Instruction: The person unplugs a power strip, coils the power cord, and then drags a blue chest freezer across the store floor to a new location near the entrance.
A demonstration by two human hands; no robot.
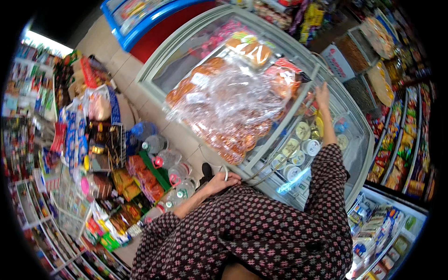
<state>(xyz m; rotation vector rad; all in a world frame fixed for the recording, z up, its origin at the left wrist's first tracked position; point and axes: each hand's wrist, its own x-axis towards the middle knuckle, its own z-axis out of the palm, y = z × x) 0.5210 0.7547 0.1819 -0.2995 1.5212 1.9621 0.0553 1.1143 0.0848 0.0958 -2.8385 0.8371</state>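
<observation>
Fingers (226,176) of the left hand (219,182) were curled shut on a metal handle (225,171) at the near edge of the chest freezer (161,60). Right hand (322,93) lay flat, fingers spread, on the sliding glass lid (347,123), gripping nothing. Clear bags of buns (224,100) lay piled on the glass. Round tubs (298,147) sat beneath. Judgement: sliding that lid wanted even pressure, with the bags kept steady.
</observation>
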